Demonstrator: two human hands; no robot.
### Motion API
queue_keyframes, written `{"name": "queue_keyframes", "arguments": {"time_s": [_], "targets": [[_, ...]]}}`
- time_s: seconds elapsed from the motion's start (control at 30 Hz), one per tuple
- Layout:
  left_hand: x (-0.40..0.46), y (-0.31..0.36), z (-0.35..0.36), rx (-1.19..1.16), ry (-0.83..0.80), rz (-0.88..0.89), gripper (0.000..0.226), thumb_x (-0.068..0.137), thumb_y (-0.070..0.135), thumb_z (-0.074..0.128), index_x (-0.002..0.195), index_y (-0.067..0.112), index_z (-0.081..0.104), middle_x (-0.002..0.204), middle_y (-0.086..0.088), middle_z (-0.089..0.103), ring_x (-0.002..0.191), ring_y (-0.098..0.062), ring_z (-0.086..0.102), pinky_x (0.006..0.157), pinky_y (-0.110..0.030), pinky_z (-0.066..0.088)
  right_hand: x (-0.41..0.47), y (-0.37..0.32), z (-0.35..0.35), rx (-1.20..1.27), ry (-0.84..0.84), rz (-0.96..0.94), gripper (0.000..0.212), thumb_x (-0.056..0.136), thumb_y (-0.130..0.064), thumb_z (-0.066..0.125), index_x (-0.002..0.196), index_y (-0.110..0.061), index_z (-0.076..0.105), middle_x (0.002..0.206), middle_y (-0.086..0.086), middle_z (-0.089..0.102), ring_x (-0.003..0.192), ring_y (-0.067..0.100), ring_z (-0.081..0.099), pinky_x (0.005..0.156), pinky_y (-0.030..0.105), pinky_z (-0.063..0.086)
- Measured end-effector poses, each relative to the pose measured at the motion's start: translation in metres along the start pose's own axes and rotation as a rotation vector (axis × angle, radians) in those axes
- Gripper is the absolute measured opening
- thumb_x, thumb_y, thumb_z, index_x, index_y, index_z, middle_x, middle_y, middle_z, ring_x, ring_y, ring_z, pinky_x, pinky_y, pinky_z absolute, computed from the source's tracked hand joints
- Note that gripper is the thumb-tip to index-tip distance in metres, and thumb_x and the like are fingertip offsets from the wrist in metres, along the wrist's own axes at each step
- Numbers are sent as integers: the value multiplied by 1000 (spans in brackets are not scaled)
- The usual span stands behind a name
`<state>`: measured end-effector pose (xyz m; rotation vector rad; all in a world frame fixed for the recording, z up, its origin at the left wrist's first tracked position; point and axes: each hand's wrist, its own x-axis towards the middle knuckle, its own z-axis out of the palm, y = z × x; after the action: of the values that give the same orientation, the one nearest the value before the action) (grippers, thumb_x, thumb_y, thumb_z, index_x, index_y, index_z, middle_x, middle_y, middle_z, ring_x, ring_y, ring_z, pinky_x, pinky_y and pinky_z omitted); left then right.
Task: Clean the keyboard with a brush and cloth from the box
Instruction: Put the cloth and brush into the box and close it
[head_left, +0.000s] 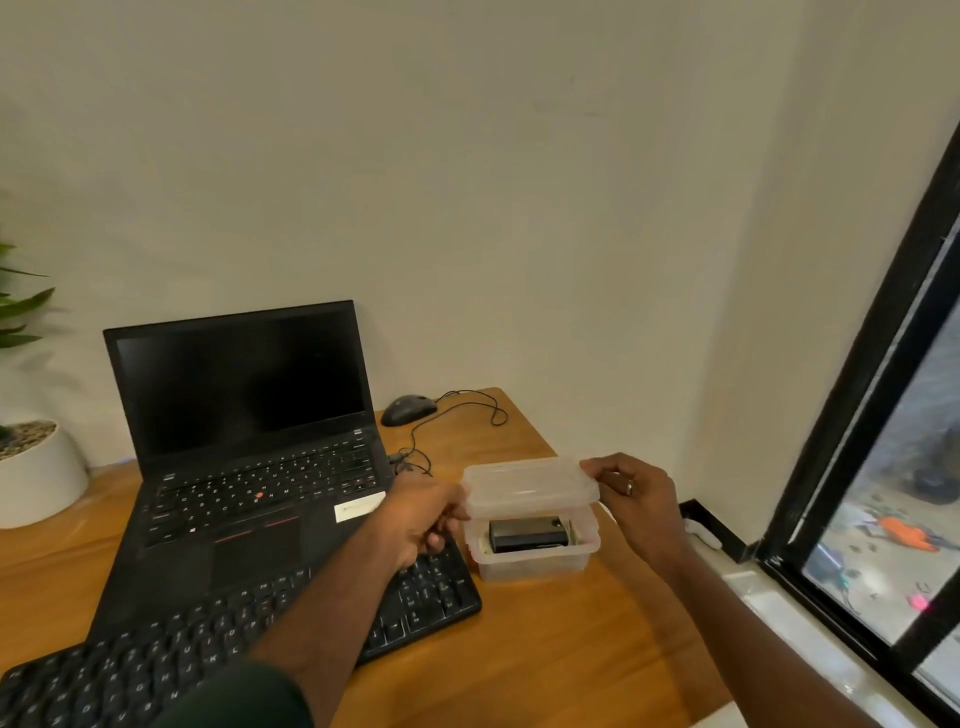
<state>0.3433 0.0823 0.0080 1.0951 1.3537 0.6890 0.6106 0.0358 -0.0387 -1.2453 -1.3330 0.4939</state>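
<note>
A clear plastic box stands on the wooden counter near its right edge, just beside the right end of a black keyboard. Both hands hold its translucent lid raised just above the box and tilted, so the inside shows. The left hand pinches the lid's left end with curled fingers, and the right hand, a ring on one finger, pinches the right end between thumb and fingertips. Inside the box lies a dark, blocky object; whether it is the brush cannot be told, and no cloth can be made out. The keyboard lies along the counter's near edge, its far side resting against an open black laptop with a dark screen. Behind the box, toward the counter's far right corner, sits a wired mouse with its cable looped. A white plant pot stands at the left edge.
</note>
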Motion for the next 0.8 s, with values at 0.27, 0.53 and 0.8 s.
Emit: {"name": "queue_keyframes", "arguments": {"time_s": [0.27,0.53,0.8], "targets": [[-1,-17,17,292,119,183,12,86,7,69,79,-3,71,69,-17,68,50,-16,51,42,-26,35,-30,6,1,-188,68,142,36,94,2,61,91,-32,72,92,-16,74,86,-6,69,69,14,58],[1,-19,16,498,232,260,13,75,13,71,74,0,71,68,-11,71,61,-22,64,58,-38,54,-31,2,12,-188,74,288,27,87,-20,78,113,-20,70,103,-9,69,88,2,65,61,8,52],[3,-32,15,293,151,129,23,89,13,69,71,0,70,58,-11,62,41,-15,44,37,-20,28,-23,10,14,-95,24,487,31,87,-20,78,117,-17,71,107,-5,73,87,10,71,76,27,62]]}}
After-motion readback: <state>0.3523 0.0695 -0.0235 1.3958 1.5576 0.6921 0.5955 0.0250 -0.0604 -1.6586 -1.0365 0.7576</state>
